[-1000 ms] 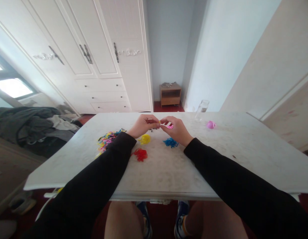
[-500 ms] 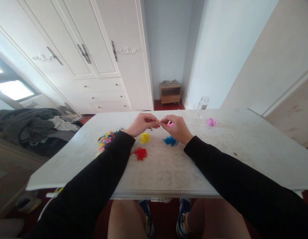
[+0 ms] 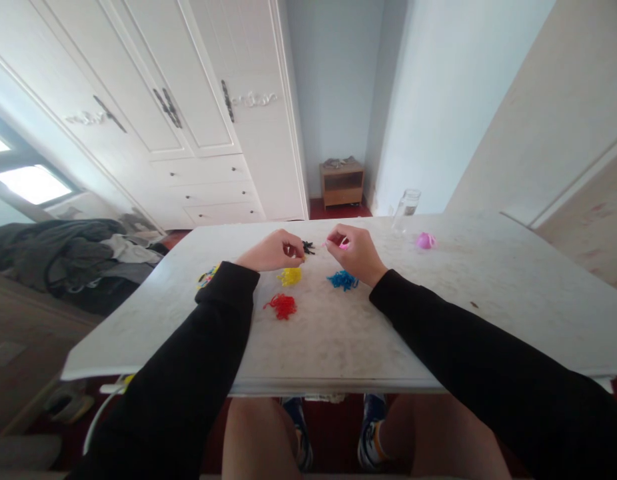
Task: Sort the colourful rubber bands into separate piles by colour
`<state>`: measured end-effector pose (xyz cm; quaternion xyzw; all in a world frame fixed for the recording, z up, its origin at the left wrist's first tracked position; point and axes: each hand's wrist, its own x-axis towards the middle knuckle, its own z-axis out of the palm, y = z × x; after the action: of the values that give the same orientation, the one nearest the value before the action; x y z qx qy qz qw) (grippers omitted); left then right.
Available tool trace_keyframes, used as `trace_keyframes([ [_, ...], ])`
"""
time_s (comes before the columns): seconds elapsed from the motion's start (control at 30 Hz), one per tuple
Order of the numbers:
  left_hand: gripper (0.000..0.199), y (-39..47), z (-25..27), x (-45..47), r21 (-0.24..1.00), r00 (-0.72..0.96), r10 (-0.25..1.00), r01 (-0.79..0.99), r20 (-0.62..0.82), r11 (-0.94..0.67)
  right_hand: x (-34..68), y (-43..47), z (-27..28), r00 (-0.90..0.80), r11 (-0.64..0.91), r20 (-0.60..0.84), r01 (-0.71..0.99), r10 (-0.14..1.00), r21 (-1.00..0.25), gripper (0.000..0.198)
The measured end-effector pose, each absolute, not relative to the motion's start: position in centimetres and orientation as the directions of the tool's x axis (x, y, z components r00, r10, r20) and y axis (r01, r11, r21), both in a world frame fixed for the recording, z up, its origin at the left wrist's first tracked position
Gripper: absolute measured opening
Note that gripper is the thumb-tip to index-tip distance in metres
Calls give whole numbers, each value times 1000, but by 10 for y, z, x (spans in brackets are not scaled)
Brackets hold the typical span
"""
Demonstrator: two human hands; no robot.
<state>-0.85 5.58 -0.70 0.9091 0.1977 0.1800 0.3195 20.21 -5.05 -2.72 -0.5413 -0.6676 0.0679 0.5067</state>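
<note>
My left hand (image 3: 276, 250) is closed in a pinch above the yellow rubber bands (image 3: 289, 277), with a small yellow band at its fingertips. A pinch of my right hand (image 3: 357, 252) holds a thin pink rubber band (image 3: 325, 245). Behind its fingers lies a pink pile (image 3: 344, 245), partly covered. Black bands (image 3: 308, 248) lie between the hands. Nearer me are a blue pile (image 3: 343, 280) and a red pile (image 3: 282, 306). A mixed-colour heap (image 3: 207, 276) is mostly hidden by my left sleeve.
Toward the table's (image 3: 438, 320) far right side stand a clear glass jar (image 3: 406, 210) and a purple-pink object (image 3: 426, 241). Dark clothes (image 3: 68, 257) are heaped at the left. A white wardrobe (image 3: 198, 133) and a small wooden cabinet (image 3: 342, 185) stand beyond.
My hands, whose fingertips met over the table, are now apart. The left hand has moved left and a little nearer me, uncovering the black bands. The right has barely moved.
</note>
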Motion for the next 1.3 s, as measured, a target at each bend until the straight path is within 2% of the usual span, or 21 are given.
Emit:
trace_keyframes([
  [0.3, 14, 59, -13, -6, 561, 893, 413, 251, 181, -789, 202, -50, -28, 102, 395, 594, 656, 798, -643, 10],
  [0.53, 22, 57, -14, -4, 560, 898, 419, 281, 133, -779, 200, -51, -28, 97, 390, 583, 654, 807, -649, 9],
  [0.67, 23, 58, -14, -4, 596, 880, 459, 303, 125, -744, 210, -47, -28, 122, 388, 619, 680, 776, -622, 8],
  [0.77, 24, 59, -17, -3, 601, 851, 509, 341, 129, -723, 225, -40, -29, 213, 326, 625, 704, 752, -631, 8],
  [0.87, 23, 57, -18, -2, 583, 828, 532, 348, 176, -735, 239, -33, -33, 306, 209, 555, 703, 773, -680, 10],
  [0.97, 29, 57, -19, -1, 583, 811, 540, 332, 225, -742, 247, -28, -38, 366, 102, 489, 710, 792, -697, 10],
  [1.13, 38, 59, -22, -1, 568, 777, 571, 353, 266, -744, 249, -25, -45, 349, 24, 423, 748, 836, -664, 9],
  [1.3, 40, 59, -22, 1, 548, 778, 576, 377, 250, -747, 248, -23, -47, 317, 19, 424, 782, 848, -624, 10],
])
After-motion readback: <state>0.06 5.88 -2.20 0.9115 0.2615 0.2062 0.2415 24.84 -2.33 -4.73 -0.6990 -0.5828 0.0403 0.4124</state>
